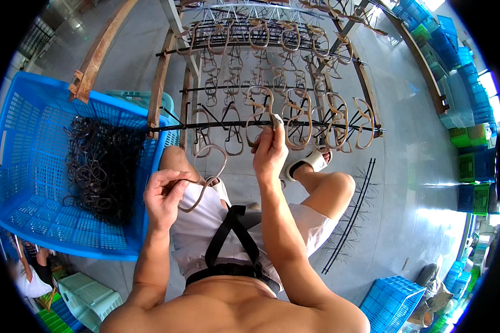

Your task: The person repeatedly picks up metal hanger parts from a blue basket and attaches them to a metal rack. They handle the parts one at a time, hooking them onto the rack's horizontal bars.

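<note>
My left hand (165, 197) pinches a thin brown figure-eight loop (210, 180) above my lap. Further forward, my right hand (269, 152) is at the near black hook rod (205, 126), its fingers closed around the lower part of another brown loop (259, 100). A pale wrap covers one of that hand's fingertips. More figure-eight loops, such as a tan loop (299, 130) just right of my right hand, hang from the thin hooks along this rod. My fingers partly hide the spot where the held loop meets the rod.
At my left stands a big blue crate (33, 183) with a tangled pile of dark loops (103, 166). A rusty frame (160, 83) carries several rods of hanging loops. Spare hooked rods (350, 216) lie on the floor at right, near a blue basket (391, 299).
</note>
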